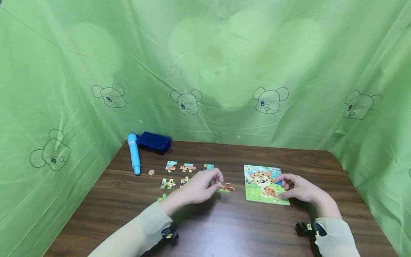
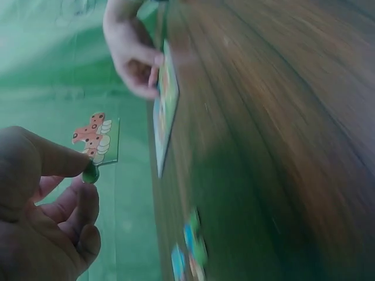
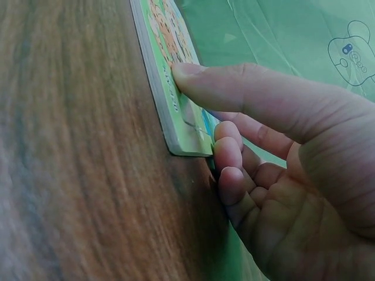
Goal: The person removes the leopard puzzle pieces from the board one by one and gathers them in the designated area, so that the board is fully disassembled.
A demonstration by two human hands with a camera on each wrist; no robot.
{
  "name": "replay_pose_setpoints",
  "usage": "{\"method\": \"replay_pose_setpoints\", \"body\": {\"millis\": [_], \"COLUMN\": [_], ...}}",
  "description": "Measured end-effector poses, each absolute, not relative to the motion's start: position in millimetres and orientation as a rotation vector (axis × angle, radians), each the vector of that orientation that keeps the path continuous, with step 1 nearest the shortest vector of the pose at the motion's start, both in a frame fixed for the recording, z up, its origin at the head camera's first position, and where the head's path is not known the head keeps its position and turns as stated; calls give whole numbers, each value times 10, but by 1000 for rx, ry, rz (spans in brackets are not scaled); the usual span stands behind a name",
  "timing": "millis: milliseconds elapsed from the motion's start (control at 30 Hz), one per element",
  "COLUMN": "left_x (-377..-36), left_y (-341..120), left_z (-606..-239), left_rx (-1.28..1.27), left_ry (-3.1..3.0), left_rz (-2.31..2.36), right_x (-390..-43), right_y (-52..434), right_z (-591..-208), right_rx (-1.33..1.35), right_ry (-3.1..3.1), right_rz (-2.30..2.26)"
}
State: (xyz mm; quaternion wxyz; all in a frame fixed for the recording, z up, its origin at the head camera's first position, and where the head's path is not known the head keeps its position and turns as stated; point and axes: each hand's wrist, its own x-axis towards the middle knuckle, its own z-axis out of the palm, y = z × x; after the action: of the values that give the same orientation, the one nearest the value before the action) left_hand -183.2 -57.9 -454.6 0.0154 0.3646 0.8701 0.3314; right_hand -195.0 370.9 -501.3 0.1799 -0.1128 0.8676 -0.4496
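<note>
My left hand (image 1: 197, 187) pinches a jigsaw piece (image 1: 226, 187) between thumb and forefinger, held above the table. In the left wrist view that piece (image 2: 96, 140) has green, orange with dark spots, and pale rounded shapes. To its right lies a square puzzle board (image 1: 263, 182) picturing a spotted leopard cub on grass. My right hand (image 1: 300, 189) grips the board's right edge; in the right wrist view, the thumb (image 3: 193, 73) presses on top and the curled fingers touch the side. Loose jigsaw pieces (image 1: 167, 183) lie left of and partly behind my left hand.
At the back left, a blue toy microphone (image 1: 134, 153) lies beside a dark blue plastic box (image 1: 153, 141). A small round disc (image 1: 151, 172) sits near them. Green curtain (image 1: 224, 71) surrounds the dark wooden table (image 1: 218, 235) at the back and sides.
</note>
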Motion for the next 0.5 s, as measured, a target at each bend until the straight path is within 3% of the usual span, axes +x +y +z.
{"method": "replay_pose_setpoints", "body": {"millis": [500], "left_x": [-1734], "left_y": [-1801], "left_z": [-4829], "left_rx": [784], "left_ry": [2680], "left_rz": [1019], "right_x": [-1956], "right_y": [3688], "right_z": [-5006], "right_rx": [-342], "right_ry": [2474], "right_rz": [-1258]}}
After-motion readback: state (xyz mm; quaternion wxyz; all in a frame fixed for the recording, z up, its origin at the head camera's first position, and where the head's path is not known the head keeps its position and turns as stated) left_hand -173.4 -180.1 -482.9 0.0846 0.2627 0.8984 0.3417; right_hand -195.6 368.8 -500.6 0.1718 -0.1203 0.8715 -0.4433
